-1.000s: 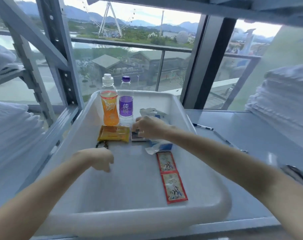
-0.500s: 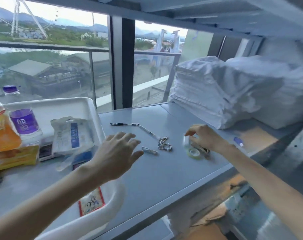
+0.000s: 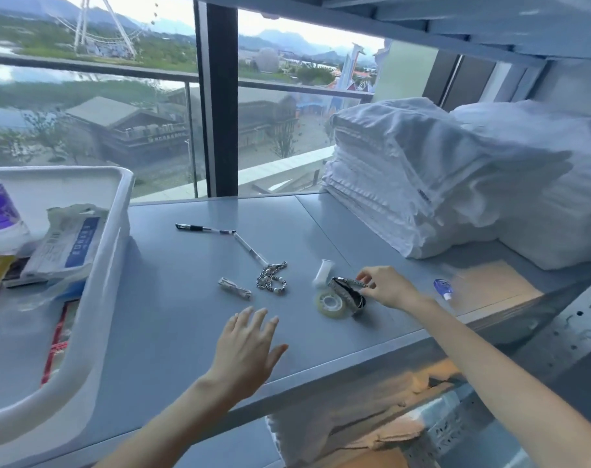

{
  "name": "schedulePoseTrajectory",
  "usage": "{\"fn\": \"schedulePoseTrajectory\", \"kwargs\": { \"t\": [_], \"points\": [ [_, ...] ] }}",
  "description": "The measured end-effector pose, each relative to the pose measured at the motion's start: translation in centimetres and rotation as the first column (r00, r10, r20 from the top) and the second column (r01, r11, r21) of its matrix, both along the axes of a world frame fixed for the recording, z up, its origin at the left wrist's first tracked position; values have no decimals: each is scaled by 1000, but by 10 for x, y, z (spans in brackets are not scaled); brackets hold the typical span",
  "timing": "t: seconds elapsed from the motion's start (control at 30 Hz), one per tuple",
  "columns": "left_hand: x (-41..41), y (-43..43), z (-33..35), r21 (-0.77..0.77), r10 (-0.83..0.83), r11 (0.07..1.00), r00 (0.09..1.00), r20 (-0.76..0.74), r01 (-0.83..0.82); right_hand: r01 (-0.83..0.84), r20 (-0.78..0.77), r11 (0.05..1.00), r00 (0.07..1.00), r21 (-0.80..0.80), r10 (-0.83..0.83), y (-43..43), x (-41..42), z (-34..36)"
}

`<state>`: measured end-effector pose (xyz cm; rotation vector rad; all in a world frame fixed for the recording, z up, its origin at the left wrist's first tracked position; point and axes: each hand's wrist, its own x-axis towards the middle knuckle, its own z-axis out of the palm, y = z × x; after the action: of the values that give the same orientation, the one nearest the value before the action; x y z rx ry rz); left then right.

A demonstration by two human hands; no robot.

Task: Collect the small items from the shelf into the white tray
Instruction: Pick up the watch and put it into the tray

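Right hand (image 3: 387, 287) pinches the small dark shiny item (image 3: 346, 292), probably light, floppy and slippery, by its top edge on the shelf (image 3: 186, 332) beside the tape roll (image 3: 331, 303); left hand (image 3: 247, 346) open, white tray (image 3: 123, 211) well to its left.

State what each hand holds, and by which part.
The right hand pinches the dark silvery item by its upper metal strip. The left hand is open and holds nothing.

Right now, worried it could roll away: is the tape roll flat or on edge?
Flat. The tape roll lies on the shelf with its centre hole facing up.
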<state>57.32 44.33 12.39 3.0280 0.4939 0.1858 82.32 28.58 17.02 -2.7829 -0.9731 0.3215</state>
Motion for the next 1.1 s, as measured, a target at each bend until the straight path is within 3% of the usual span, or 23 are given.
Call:
{"fn": "schedulePoseTrajectory", "kwargs": {
  "t": [0.13, 0.23, 0.4, 0.6, 0.77, 0.93, 1.1],
  "points": [
    [8, -13, -15, -12, 54, 998, 997, -46, -55, 1, -34, 998, 999, -70, -3, 5, 10, -11],
    [8, -22, -21, 85, 61, 994, 997, 52, -65, -47, -8, 991, 999, -123, 46, 8, 9, -21],
    [8, -24, -22, 140, 53, 988, 992, 119, -69, -87, 58, 996, 994, -23, 88, 9, 14, -26],
    [-5, -22, -8, 144, 23, 989, 994, 107, -38, -258, 237, 962, 944, 86, 232, 4, 8, -14],
    [-31, -13, 38, 135, 5, 990, 963, 270, -43, -619, 573, 747, 713, 241, 405, 23, -23, 26],
    [-68, 11, 87, 116, 104, 980, 912, 396, -162, -796, 696, 491, 575, 355, 429, 76, -71, 80],
    [-138, 49, 114, 98, 216, 952, 861, 461, -292, -867, 733, 267, 498, 420, 464, 144, -133, 119]
  ]
}}
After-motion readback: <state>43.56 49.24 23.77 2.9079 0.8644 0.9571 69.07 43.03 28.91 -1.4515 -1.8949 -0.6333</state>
